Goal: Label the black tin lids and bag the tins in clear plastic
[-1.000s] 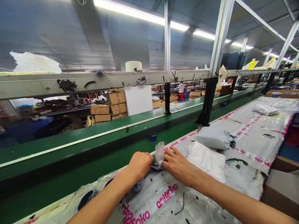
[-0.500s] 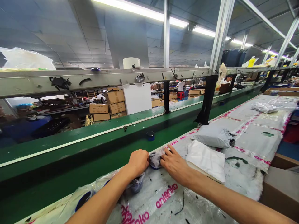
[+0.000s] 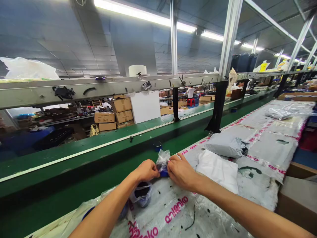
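A clear plastic bag with a blue round item at its bottom stands between my hands at the table's edge. My left hand pinches the bag's left side, fingertips together. From the right, my right hand grips the bag with curled fingers; its fingertips are partly hidden. Just below my left hand sits another bagged blue round piece with a dark open top. More bagged blue pieces lie partly behind my left forearm. Ahead on the green conveyor belt rests a loose dark blue round piece.
The plastic-covered table bears a white pouch and a grey plastic packet right of my hands. A black-wrapped post rises by the belt. Cardboard boxes stand at lower right. Two people are far off.
The bag between my hands has turned more upright, its top now sticking up. My left hand has shifted slightly left and down, uncovering the bagged piece below it.
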Motion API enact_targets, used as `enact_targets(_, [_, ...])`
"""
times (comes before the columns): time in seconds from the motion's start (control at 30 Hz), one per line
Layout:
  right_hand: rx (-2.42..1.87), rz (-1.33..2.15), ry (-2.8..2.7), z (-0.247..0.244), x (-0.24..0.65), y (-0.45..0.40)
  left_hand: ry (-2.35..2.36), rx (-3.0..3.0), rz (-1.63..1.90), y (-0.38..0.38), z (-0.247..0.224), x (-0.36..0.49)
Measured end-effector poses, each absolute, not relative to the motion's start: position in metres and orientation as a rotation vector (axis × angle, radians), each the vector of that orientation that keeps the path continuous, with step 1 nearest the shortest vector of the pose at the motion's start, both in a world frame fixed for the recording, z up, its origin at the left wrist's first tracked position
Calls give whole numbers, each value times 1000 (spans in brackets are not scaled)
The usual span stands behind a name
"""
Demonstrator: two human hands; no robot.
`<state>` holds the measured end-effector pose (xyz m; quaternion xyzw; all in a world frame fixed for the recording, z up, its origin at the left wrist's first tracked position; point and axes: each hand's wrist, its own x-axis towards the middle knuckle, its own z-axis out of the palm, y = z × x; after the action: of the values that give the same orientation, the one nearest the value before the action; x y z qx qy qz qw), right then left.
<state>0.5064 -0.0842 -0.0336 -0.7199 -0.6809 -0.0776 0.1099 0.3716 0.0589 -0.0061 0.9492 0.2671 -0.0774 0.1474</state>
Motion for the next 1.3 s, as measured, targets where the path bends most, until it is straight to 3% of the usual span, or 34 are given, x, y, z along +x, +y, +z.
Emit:
enact_targets(0.5, [-2110,-93,-1740,-28,512,-73,759,2590,293,54,-6,365])
enact_targets(0.77, [-2150,-151,-1844,-24,492,-79,833,2635,270,45,-17,365])
enact_targets(1.07, [-2216,-262,-1590,23,518,-80,962,2629,445,44,53,351])
enact_targets(1.3, [-2165,-194,-1521,15,510,-83,1041,2638,267,37,40,329])
